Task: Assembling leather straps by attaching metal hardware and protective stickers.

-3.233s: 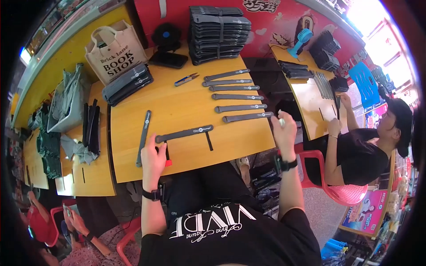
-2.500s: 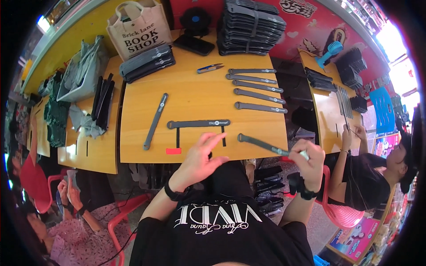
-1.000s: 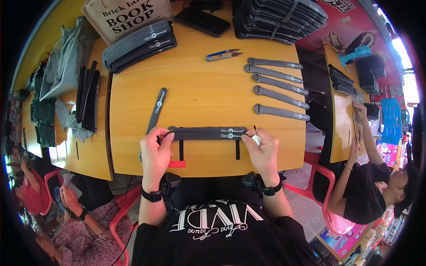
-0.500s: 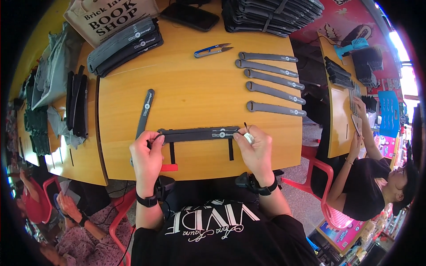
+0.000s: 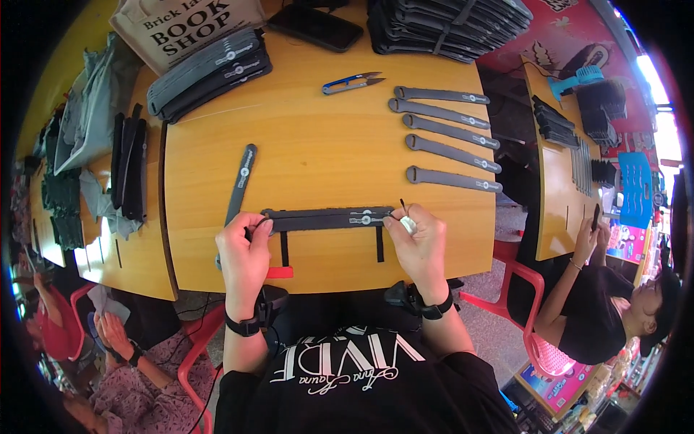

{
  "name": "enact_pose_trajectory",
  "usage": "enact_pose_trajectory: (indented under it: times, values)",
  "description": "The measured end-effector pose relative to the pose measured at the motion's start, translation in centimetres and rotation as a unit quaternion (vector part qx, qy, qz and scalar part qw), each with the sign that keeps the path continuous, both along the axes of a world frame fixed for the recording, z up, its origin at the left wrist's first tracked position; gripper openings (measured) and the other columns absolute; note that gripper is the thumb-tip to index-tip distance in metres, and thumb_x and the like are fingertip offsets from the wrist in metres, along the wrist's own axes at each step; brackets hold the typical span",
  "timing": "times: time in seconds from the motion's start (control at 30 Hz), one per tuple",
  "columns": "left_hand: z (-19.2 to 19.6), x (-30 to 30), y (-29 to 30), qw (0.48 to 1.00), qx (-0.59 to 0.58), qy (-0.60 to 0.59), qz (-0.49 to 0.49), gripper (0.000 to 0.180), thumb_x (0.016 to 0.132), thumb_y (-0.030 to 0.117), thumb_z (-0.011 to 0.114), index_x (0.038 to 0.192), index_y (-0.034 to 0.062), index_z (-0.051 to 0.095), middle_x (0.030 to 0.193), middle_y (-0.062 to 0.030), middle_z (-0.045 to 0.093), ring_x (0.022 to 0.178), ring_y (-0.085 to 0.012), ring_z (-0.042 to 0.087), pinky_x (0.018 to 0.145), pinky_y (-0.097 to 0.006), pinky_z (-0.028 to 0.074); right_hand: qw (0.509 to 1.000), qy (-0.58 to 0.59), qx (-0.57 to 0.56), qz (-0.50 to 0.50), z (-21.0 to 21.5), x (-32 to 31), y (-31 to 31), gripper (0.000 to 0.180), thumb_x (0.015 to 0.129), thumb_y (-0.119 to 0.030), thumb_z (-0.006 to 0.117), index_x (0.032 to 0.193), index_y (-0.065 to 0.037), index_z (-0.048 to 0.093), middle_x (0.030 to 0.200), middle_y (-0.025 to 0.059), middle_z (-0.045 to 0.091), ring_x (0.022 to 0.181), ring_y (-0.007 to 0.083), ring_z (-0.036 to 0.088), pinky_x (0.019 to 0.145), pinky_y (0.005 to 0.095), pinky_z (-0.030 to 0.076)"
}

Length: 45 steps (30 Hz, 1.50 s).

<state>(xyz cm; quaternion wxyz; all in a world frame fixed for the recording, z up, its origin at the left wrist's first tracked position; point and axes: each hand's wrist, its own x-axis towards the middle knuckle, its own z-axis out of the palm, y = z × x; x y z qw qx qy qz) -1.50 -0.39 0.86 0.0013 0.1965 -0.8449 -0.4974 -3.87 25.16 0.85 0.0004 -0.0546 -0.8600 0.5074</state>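
A dark grey strap bundle [image 5: 325, 219], apparently two or more straps laid together, stretches level between my hands over the near part of the table. My left hand [image 5: 244, 249] pinches its left end between thumb and fingers. At the right end, my right hand [image 5: 421, 246] pinches it too. A small white piece [image 5: 408, 226] and a thin black tip show at that hand's fingers; what they belong to I cannot make out. One loose grey strap [image 5: 242, 179] lies slanted beyond my left hand. Several grey straps [image 5: 455, 142] with slotted ends lie in a row at the right.
Thread snips [image 5: 352, 84] with blue handles lie at the far middle. Behind them are a black phone [image 5: 315, 29], stacked straps [image 5: 210, 76] and a strapped black bundle [image 5: 448, 27]. A red strip [image 5: 280, 273] lies near the front edge. Co-workers sit at both sides.
The view shifts slightly; my hands keep the same pinch on the strap bundle. At the right, a co-worker's hands have drawn back from the straps on that table.
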Motion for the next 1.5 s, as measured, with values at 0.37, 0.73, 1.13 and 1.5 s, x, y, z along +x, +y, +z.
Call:
enact_pose_trajectory:
  times: [0.37,0.73,1.13,1.5]
  values:
    - [0.6,-0.3,0.9,0.999,-0.03,0.027,0.007,0.007,0.081,0.0,0.066,0.08,-0.0043,0.061,0.065,-0.0139,0.063,0.056,-0.0202,0.06,0.054,-0.029,0.045,1.0,0.004,0.012,-0.008,0.2,0.2,0.1,0.013,0.076,0.001,0.07,0.074,0.001,0.058,0.06,0.0041,0.051,0.054,0.0087,0.044,0.048,0.0254,0.034]
    - [0.9,-0.5,1.0,0.995,-0.069,0.068,-0.017,0.006,0.079,-0.002,0.066,0.079,-0.004,0.06,0.067,-0.0163,0.063,0.058,-0.0288,0.062,0.055,-0.033,0.046,1.0,0.003,0.018,-0.005,0.1,0.0,0.0,0.01,0.078,-0.001,0.068,0.074,0.0,0.059,0.058,-0.0031,0.047,0.055,0.0035,0.039,0.047,0.0228,0.03]
    - [0.6,-0.4,0.9,0.995,-0.064,0.078,-0.006,0.007,0.08,-0.001,0.065,0.078,-0.0044,0.06,0.063,-0.0142,0.06,0.053,-0.0224,0.057,0.052,-0.03,0.042,0.999,-0.008,0.036,-0.016,0.6,-0.2,-0.2,0.014,0.074,-0.001,0.071,0.075,0.002,0.057,0.064,0.0142,0.058,0.055,0.0195,0.055,0.052,0.0306,0.043]
    - [0.6,-0.4,1.1,0.999,-0.032,0.035,0.007,0.008,0.082,-0.001,0.066,0.08,-0.0051,0.06,0.061,-0.0113,0.058,0.051,-0.0151,0.049,0.051,-0.028,0.039,0.999,-0.031,0.036,-0.01,0.7,-0.4,0.0,0.014,0.075,-0.002,0.069,0.073,0.001,0.056,0.06,0.0155,0.056,0.05,0.0232,0.053,0.049,0.0314,0.041]
